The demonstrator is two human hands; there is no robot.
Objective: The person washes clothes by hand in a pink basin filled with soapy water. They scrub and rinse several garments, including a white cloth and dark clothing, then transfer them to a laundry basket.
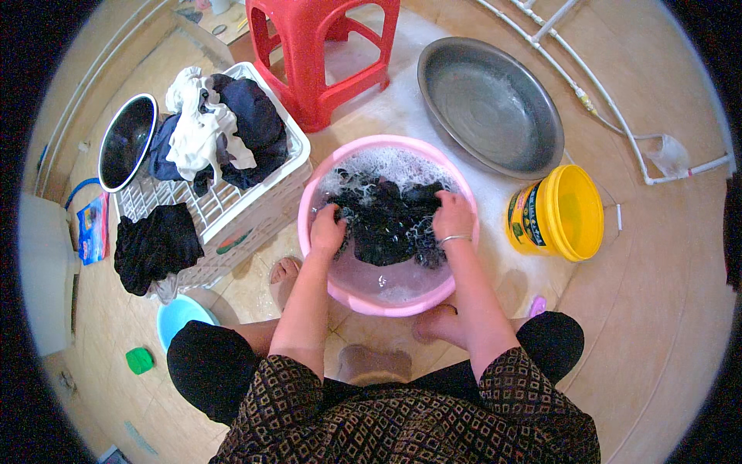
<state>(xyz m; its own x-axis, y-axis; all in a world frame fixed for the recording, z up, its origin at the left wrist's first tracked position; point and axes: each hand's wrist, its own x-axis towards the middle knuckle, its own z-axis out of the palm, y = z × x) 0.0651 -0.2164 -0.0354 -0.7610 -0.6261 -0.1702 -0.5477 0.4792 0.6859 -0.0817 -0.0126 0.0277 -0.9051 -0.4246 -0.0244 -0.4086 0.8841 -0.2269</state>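
Observation:
A pink plastic basin [388, 310] with sudsy water stands on the floor in front of me. Wet black cloth [385, 229] lies in it, partly under water, with white foam around its far side. My left hand [329, 228] grips the cloth's left edge, inside the basin's left rim. At the right side, my right hand [453, 213], with a silver bangle at the wrist, has its fingers closed on the cloth's upper right edge. Both hands are at the water's surface, and some fingertips are hidden by the cloth.
Left is a white plastic crate [255, 194] bearing clothes [203, 136], a black bowl [126, 142] and black cloth [156, 246]. A red stool [316, 87] stands beyond. A metal basin [493, 107] and yellow bucket [533, 217] are right. A light-blue basin [181, 316] is near my left knee.

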